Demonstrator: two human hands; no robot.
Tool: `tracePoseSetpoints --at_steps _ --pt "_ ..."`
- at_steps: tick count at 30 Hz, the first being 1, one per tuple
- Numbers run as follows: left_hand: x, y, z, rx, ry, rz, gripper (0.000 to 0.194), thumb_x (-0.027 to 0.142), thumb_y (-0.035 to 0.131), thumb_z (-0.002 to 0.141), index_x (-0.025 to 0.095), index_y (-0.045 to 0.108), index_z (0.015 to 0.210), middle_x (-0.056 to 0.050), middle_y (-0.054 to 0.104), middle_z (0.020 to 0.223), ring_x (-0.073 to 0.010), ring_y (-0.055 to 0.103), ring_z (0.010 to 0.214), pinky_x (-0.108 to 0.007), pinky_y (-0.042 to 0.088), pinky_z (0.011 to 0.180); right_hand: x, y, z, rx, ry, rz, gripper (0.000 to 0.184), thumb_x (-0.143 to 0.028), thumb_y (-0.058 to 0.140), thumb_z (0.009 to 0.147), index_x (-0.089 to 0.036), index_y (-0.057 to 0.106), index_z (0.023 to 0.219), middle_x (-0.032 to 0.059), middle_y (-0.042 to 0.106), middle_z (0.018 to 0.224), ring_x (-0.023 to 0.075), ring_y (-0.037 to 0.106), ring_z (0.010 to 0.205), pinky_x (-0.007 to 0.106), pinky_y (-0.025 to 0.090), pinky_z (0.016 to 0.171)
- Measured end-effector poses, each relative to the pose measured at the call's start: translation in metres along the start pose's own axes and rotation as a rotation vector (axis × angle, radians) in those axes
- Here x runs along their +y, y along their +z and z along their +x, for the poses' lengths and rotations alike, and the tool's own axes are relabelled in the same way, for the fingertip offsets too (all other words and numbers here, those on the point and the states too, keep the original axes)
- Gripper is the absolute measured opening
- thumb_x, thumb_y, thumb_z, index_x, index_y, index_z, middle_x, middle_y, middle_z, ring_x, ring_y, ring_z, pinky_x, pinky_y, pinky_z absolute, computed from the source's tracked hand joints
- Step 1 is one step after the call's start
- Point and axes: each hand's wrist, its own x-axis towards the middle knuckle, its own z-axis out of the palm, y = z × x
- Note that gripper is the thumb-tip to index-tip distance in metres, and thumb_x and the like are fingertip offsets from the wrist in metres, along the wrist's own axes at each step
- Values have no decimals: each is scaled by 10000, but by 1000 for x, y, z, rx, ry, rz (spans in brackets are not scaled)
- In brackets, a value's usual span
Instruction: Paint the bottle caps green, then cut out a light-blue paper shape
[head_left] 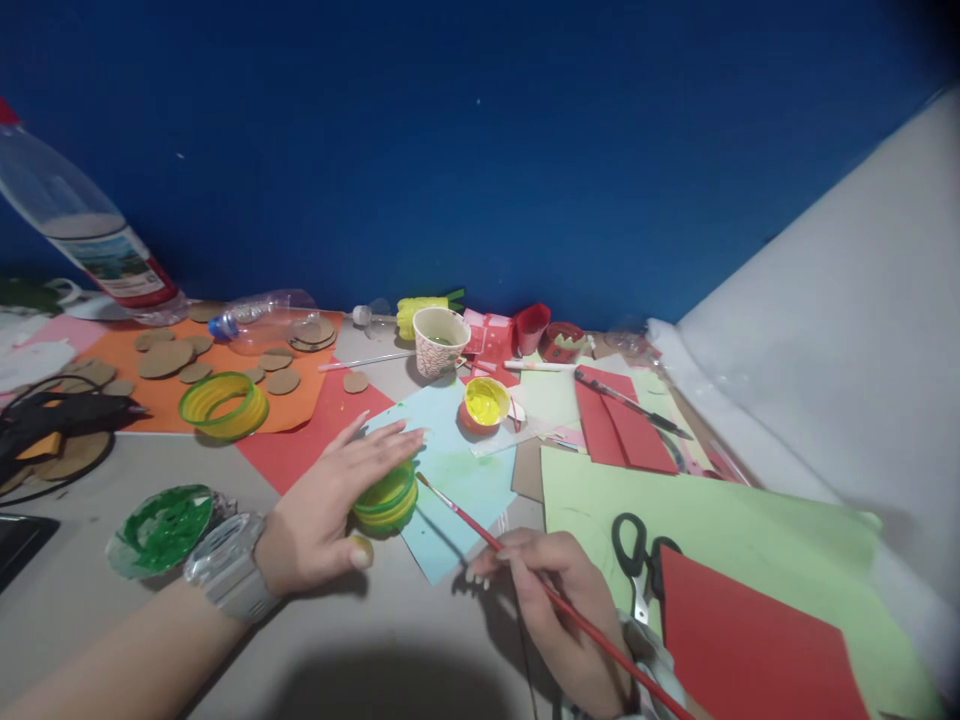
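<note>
My left hand (337,500) wraps over a yellow and green striped ring (388,505), with fingers across its top and the thumb at its near side. Part of the ring is hidden under the palm. My right hand (559,600) pinches a red-handled paintbrush (480,530); its bristle tip is just right of the ring, apparently close to its wall. Beneath and beyond lies light blue paper (450,480) with paint specks. A small cup of yellow paint (486,403) stands on that paper. Left of my wrist sits a dish of green paint (165,528).
Another striped ring (223,406) and cardboard discs (166,358) lie on orange paper. A glue gun (67,425), a tall bottle (105,250) and a clear bottle (270,320) are left. A paper cup (441,342) stands behind. Scissors (637,570) and red paper (757,640) lie right.
</note>
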Motion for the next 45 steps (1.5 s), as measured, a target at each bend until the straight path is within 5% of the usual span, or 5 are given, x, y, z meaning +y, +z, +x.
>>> tracePoseSetpoints --at_steps 4,16,26,34,45 --pt "0 -1 0 -19 6 -10 935 846 206 762 245 317 1469 -105 387 1511 -360 327 1390 -531 30 1170 2 3 -1 -81 -41 28 210 -169 457 926 -334 552 1015 14 727 854 232 711 801 372 605 688" --pt "4 -2 2 -52 163 161 1022 897 214 695 249 301 1480 -117 376 1515 -401 235 1417 -566 -147 1112 -5 4 8 409 14 383 191 -229 468 966 -221 593 822 -30 616 670 107 593 545 218 485 492" --pt "10 -13 2 -15 130 418 1168 937 287 607 234 137 1527 -128 257 1565 -449 98 1433 -640 -137 1085 0 4 8 397 24 370 159 -266 501 944 -214 575 813 -25 611 644 124 582 536 244 463 501" --pt "51 -7 -4 -205 -109 477 1130 808 464 713 162 27 1531 -148 181 1579 -400 162 1437 -538 210 1140 -4 5 15 514 37 384 160 -228 489 940 -209 542 790 -42 593 601 103 548 496 218 446 488" --pt "19 -14 21 -230 72 418 1117 864 302 712 170 -8 1531 -151 107 1596 -390 97 1451 -526 134 1159 5 9 16 423 170 475 228 -362 402 975 -220 556 884 5 595 715 146 562 641 219 492 446"
